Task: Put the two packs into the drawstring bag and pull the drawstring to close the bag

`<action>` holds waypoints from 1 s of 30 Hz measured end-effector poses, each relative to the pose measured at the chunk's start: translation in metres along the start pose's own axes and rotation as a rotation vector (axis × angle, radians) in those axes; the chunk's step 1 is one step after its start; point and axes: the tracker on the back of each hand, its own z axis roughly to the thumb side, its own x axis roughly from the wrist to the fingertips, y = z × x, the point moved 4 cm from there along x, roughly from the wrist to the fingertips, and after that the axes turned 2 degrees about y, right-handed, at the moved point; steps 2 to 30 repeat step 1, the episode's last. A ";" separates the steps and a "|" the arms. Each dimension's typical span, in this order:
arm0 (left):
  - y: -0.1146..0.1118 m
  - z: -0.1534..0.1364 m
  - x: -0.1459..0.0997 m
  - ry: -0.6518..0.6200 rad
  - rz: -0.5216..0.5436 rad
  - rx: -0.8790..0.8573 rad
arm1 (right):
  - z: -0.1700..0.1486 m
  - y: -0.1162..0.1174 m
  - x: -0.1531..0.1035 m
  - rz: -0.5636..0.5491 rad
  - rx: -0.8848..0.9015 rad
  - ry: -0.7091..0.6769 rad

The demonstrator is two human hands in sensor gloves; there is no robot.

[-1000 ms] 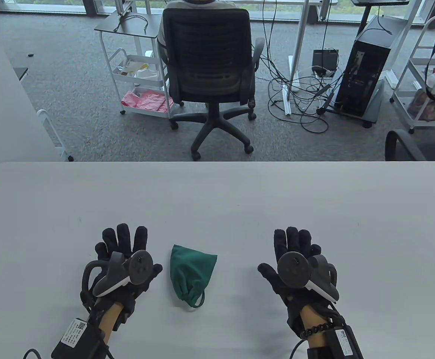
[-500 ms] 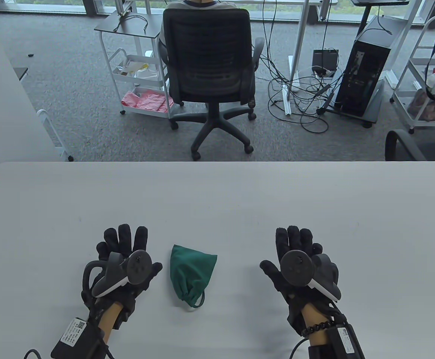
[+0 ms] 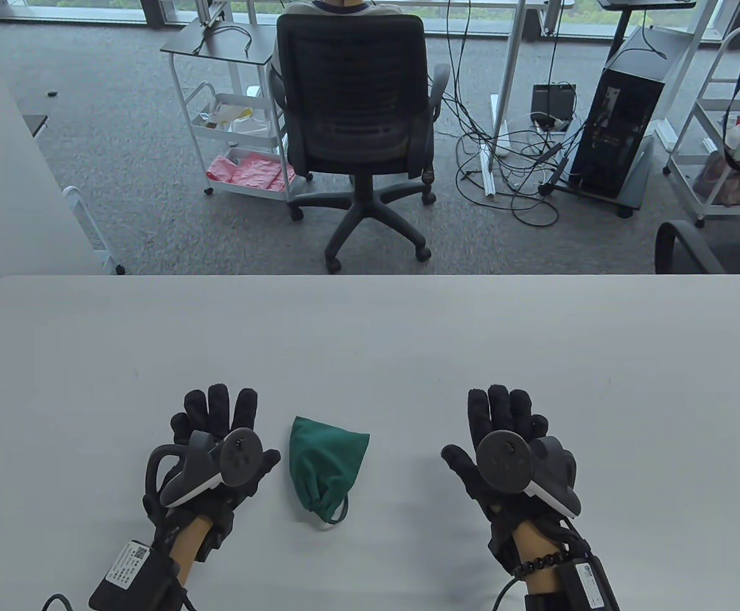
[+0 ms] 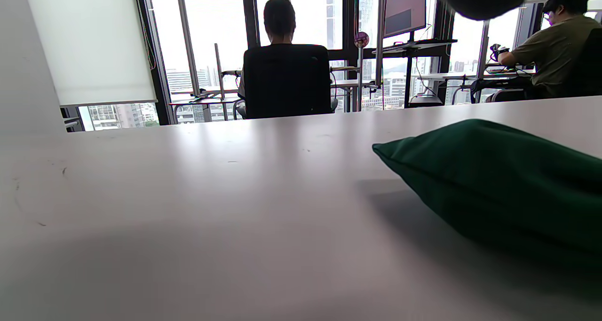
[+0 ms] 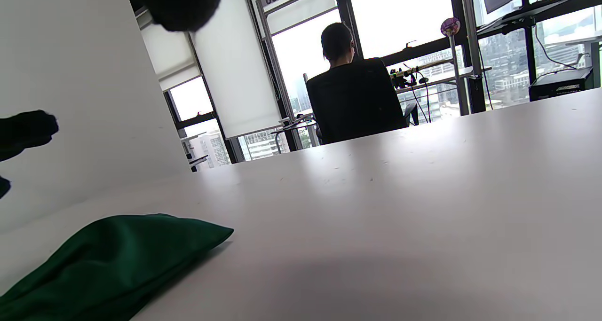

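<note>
Green drawstring bag (image 3: 325,464) lies on worktop (image 3: 370,331) betw my hands, long axis near-far, cinched neck nearest me. Left hand (image 3: 214,455) & right hand (image 3: 504,449) flat, fingers (image 3: 217,404) straight, holding nothing.

The soft cloth drawstring bag (image 3: 327,461) is plain dark green with no print, and its thin loop of cord (image 3: 339,513) is the same green. The smooth flat tabletop (image 3: 370,337) is pale grey-white, marked by a few tiny dark specks. The fabric sensor glove on the left hand (image 3: 217,445) is black, as is the one on the right hand (image 3: 504,445). Each round-headed tracker (image 3: 207,464) is dark grey on top with a white underside. A string of round beads (image 3: 539,562) on the right wrist is black. The mesh-backed office chair (image 3: 354,102) is black, the carpet (image 3: 121,146) speckled grey.
</note>
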 end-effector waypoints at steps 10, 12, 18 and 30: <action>-0.001 0.001 0.000 -0.006 -0.009 -0.006 | 0.000 0.000 0.000 0.001 0.000 0.000; -0.001 0.001 0.000 -0.006 -0.009 -0.006 | 0.000 0.000 0.000 0.001 0.000 0.000; -0.001 0.001 0.000 -0.006 -0.009 -0.006 | 0.000 0.000 0.000 0.001 0.000 0.000; -0.001 0.001 0.000 -0.006 -0.009 -0.006 | 0.000 0.000 0.000 0.001 0.000 0.000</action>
